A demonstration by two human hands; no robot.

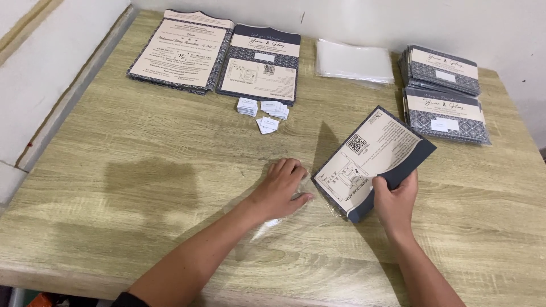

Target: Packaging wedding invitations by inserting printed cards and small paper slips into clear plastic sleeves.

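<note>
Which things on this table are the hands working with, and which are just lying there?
In hand:
invitation card, in right hand
clear plastic sleeve, under left hand

Lying about:
open card stacks
small paper tags
sleeve pile
finished card stacks

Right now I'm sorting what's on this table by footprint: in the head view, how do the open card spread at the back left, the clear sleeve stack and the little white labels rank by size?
1. Open card spread, largest.
2. Clear sleeve stack, smaller, though equally far back.
3. Little white labels, by far the smallest, even taken together.
</note>
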